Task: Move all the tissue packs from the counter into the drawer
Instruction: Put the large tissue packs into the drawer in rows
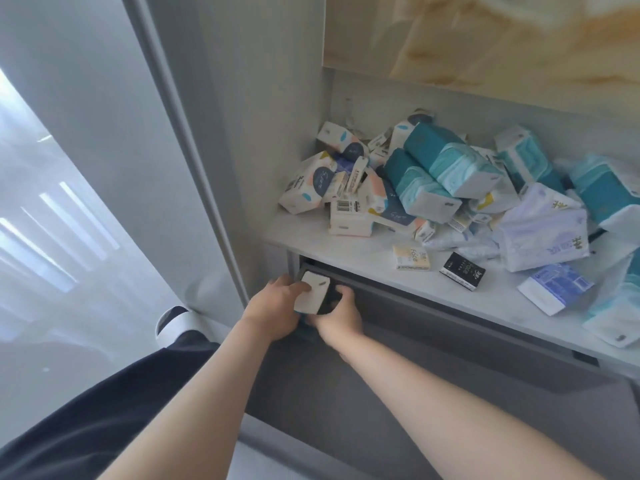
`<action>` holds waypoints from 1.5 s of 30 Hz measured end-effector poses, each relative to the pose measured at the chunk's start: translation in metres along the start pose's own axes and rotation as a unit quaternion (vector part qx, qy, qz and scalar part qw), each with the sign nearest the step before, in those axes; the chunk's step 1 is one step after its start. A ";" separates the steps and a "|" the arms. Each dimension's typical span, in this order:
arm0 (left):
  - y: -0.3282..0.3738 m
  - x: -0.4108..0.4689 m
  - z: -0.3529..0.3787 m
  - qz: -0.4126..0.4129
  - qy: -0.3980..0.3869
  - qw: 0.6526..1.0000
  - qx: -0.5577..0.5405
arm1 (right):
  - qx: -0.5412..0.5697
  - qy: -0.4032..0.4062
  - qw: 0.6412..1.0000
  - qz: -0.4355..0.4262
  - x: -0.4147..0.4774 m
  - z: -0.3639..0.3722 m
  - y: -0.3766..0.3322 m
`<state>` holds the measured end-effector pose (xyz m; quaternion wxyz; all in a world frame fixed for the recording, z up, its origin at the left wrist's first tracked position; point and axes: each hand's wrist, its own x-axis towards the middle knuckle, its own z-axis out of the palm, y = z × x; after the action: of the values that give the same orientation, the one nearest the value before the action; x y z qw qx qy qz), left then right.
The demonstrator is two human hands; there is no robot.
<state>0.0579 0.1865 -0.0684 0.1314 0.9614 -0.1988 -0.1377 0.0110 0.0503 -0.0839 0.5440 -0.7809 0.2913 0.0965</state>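
A tissue pack [311,294] with a white end and a dark side sits between my two hands at the top left corner of the grey drawer [450,344]. My left hand [277,306] grips its left side, thumb on the white end. My right hand [341,315] curls its fingers round the dark right side. A bit of teal wrapping [308,333] shows under the hands; what it belongs to is hidden. A big pile of teal and white tissue packs [433,174] lies on the white counter [346,252] above the drawer.
A small yellow pocket pack [411,258], a black pocket pack [462,271] and a blue-labelled pack [554,287] lie near the counter's front edge. A grey cabinet side panel [221,168] stands just left of the drawer. My dark trouser leg and a shoe [173,320] are below left.
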 end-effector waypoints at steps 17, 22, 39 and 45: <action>0.072 0.028 -0.073 -0.005 -0.051 0.992 0.111 | -0.198 0.054 0.938 -0.278 -0.019 -0.101 -0.043; 0.119 0.040 -0.119 0.089 0.083 0.993 -0.008 | -0.251 0.297 0.791 -0.473 -0.013 -0.167 -0.091; 0.155 0.072 -0.141 0.239 0.242 0.932 -0.126 | -0.415 0.406 0.717 -0.386 0.037 -0.249 -0.115; 0.166 0.038 -0.144 0.320 0.317 0.885 -0.117 | -0.180 0.308 0.816 -0.454 -0.031 -0.220 -0.138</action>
<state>0.0796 0.0513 0.1078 0.3360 0.8153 -0.4262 0.2019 0.0266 -0.1047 0.1261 0.2573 -0.8976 0.0339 -0.3564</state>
